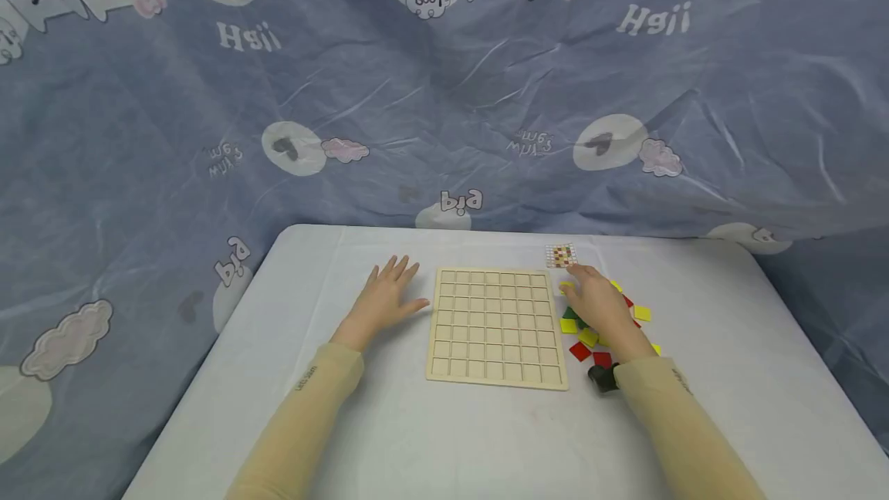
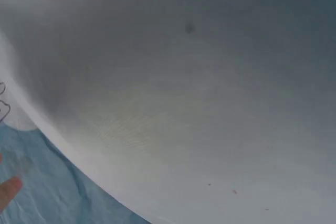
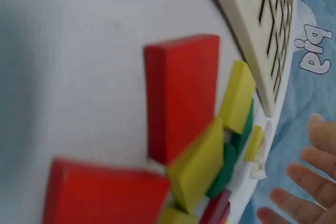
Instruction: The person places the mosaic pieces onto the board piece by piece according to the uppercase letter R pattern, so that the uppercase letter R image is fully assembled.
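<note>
While both sleeved arms reach in from the near edge, the left hand (image 1: pixel 386 293) lies flat, fingers spread, on the white table (image 1: pixel 444 438) just beside the wooden grid board (image 1: pixel 495 328), likely to keep it steady. The right hand (image 1: pixel 599 307) hovers over the loose pile of red, yellow and green tiles (image 1: pixel 582 336) right of the board, fingers relaxed and apart, pinching nothing visible. Just beyond it lies a small pattern card (image 1: pixel 561 256), handy for reference. Behind hangs the blue cartoon sheet (image 1: pixel 444 83).
</note>
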